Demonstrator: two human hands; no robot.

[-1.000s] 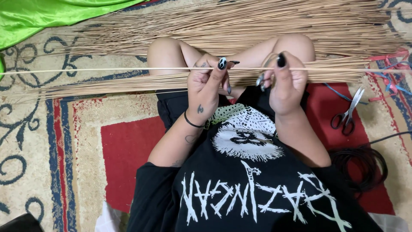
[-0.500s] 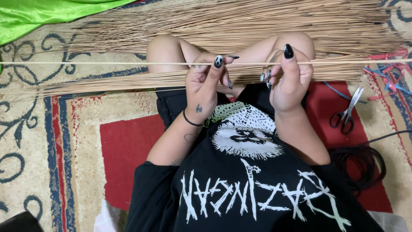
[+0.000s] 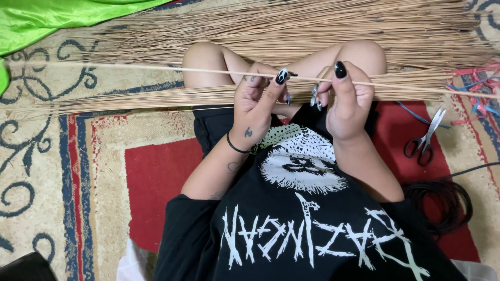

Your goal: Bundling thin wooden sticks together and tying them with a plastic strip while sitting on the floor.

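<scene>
I sit on a patterned rug with my knees up. My left hand point(image 3: 259, 106) and my right hand point(image 3: 346, 99) both pinch one long thin pale stick point(image 3: 130, 66) that runs level across the view, above my lap. My thumbs with black nails press on it close together. A thinner bundle of the same sticks point(image 3: 156, 98) lies across my thighs under the hands. A large pile of sticks point(image 3: 291, 26) lies beyond my knees.
Scissors point(image 3: 424, 140) lie on the red part of the rug at the right, beside a coil of black cord point(image 3: 442, 205). Red and blue strings point(image 3: 476, 86) lie at the right edge. Green cloth point(image 3: 57, 18) covers the top left corner.
The single stick has risen slightly from my lap toward my knees. My right thumb moved up over it; both hands keep their grip.
</scene>
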